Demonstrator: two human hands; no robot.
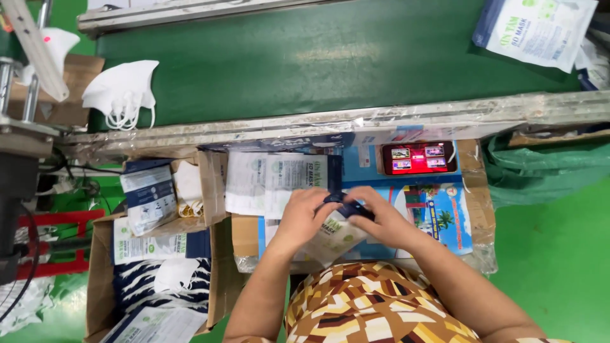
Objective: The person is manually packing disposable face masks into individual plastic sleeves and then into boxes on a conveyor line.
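Both hands hold one mask pouch at the near edge of the cardboard worktop: left hand and right hand are closed on its dark top end, fingers pinched there. Pouch looks light, thin, floppy & slick, so prob. best gripped by the top corners; long axis runs near-to-far, dark end pointing far. Beyond: flat pouches, phone at far edge, then green belt w/ white masks.
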